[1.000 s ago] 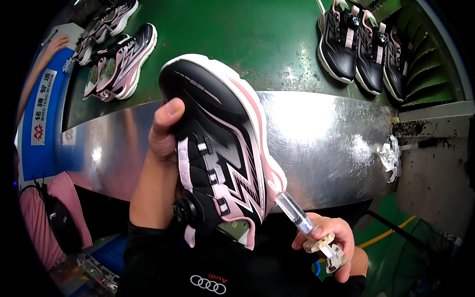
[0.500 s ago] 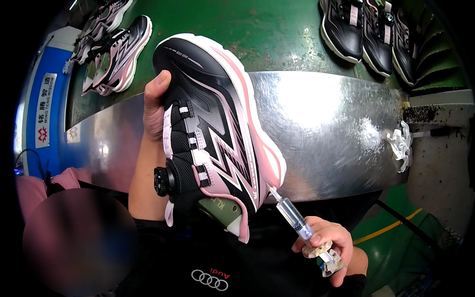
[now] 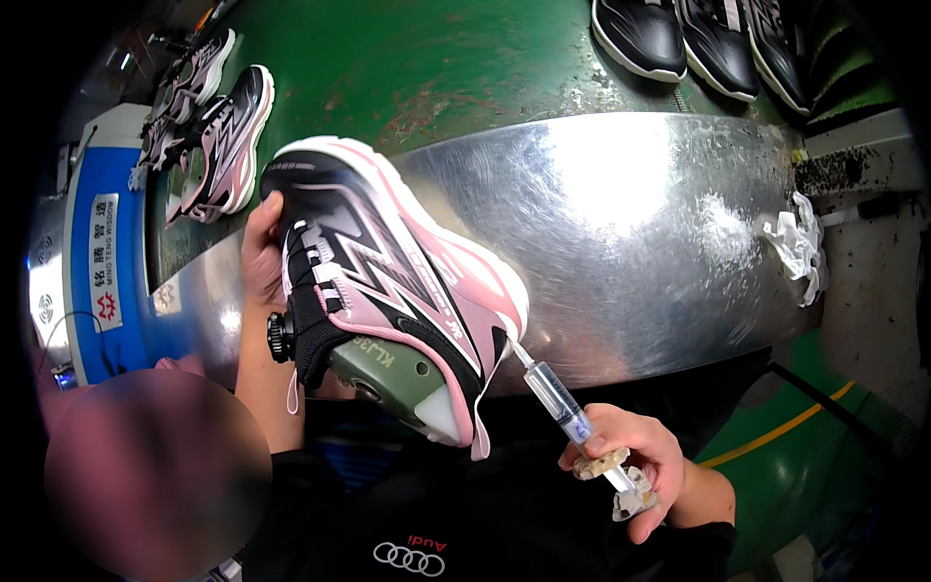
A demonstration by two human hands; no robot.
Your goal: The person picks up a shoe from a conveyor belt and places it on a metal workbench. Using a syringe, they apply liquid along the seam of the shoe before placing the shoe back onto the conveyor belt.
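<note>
- My left hand [image 3: 260, 254] holds the shoe [image 3: 393, 281] up in front of me, thumb pressed on the black heel side; the other fingers are wrapped behind it, out of sight.
- The shoe is pink and black with a white sole, tilted, toe pointing up and away from my fingers, opening turned down toward my chest.
- A green last [image 3: 388, 367] fills the opening, just below my left thumb, and a round dial [image 3: 279, 338] sits on the tongue beside my left wrist.
- My right hand [image 3: 635, 461] pinches a syringe [image 3: 561, 407]: fingers curled around the barrel's flange, thumb on the plunger end.
- The needle tip reaches up and left from my right fingers and touches the shoe's edge where pink upper meets sole.
- Beyond both hands lies a shiny metal sheet [image 3: 621, 223] over a green table [image 3: 436, 58].
- Far past my left fingers lie more pink shoes [image 3: 218, 145]; far past my right fingers, black shoes [image 3: 698, 39].
- A white rag [image 3: 797, 244] lies on the sheet's edge, well right of the syringe.
</note>
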